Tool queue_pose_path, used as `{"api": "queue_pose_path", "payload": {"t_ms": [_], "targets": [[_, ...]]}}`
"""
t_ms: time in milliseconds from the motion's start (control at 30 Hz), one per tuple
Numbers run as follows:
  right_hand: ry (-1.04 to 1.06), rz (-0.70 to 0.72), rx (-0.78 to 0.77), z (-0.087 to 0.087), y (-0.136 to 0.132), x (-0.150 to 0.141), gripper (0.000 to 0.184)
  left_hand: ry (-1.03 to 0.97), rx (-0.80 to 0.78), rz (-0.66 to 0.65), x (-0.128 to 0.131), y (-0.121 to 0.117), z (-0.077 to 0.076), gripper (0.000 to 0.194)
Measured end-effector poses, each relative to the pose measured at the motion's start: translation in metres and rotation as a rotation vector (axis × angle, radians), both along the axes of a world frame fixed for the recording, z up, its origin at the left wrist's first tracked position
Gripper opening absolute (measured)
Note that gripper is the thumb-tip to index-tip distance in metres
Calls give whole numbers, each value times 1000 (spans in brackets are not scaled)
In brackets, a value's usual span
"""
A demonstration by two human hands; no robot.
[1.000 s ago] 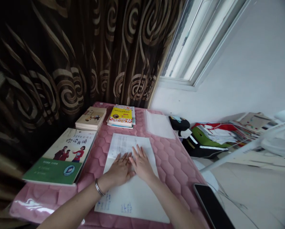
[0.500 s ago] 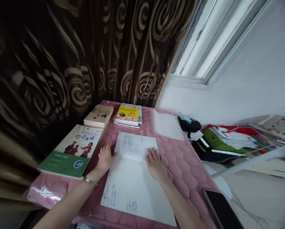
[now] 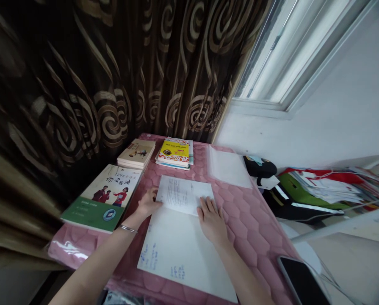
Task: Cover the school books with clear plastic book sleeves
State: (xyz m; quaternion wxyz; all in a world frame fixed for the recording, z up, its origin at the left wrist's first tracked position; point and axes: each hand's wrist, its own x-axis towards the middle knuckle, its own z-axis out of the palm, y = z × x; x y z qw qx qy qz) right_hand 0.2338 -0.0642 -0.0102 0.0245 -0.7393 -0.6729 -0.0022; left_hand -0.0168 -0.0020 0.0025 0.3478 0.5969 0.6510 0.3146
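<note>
A large white sheet of paper (image 3: 184, 250) lies on the pink quilted table cover, creased across. Printed lines cover its far part, and blue handwriting shows near its close edge. At the paper's left edge, my left hand (image 3: 148, 203), with a silver bangle on the wrist, is curled, thumb on the sheet and fingers bent at the edge; the fingertips are partly hidden. My right hand (image 3: 212, 222) rests flat on the right side of the sheet near the crease, fingers stretched out.
On the left lie a green-and-white book (image 3: 103, 197) and beige books (image 3: 136, 153); a yellow-covered book pile (image 3: 175, 152) sits at the back. A clear plastic sleeve (image 3: 229, 167) lies back right, a phone (image 3: 302, 279) front right. Beyond the table's right edge are a black bag (image 3: 259, 167) and stacked papers (image 3: 327, 186).
Both hands were together on the paper's middle, then moved apart. My left hand has curled in at the left edge, while my right hand lies on the right side. The view has shifted left.
</note>
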Motion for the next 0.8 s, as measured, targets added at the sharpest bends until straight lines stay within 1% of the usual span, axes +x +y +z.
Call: {"api": "queue_pose_path", "payload": {"t_ms": [100, 233, 333, 400, 467, 533, 600, 667, 733, 800], "targets": [[-10, 16, 69, -1, -2, 0, 54, -50, 70, -33, -3, -1, 1, 60], [3, 25, 81, -2, -2, 0, 54, -127, 193, -92, -6, 0, -3, 64], [7, 14, 69, -3, -2, 0, 54, -145, 174, -106, -7, 1, -7, 72], [13, 6, 54, -3, -1, 0, 54, -124, 147, -100, -7, 2, -7, 75], [16, 5, 37, -2, -1, 0, 54, -46, 119, -87, -7, 3, -4, 74], [12, 7, 25, -1, -1, -1, 54, 87, 94, -90, -6, 4, 2, 70], [10, 5, 13, 1, -1, -1, 54, 209, 76, -99, -4, 5, 7, 62], [18, -6, 2, 2, -1, -2, 54, 285, 63, -105, 0, 6, 11, 53], [25, -9, -11, 4, -1, -2, 54, 344, 48, -91, 6, 5, 12, 46], [29, -7, -19, 4, -1, -2, 54, 412, 41, -67, 14, 2, 12, 44]]}}
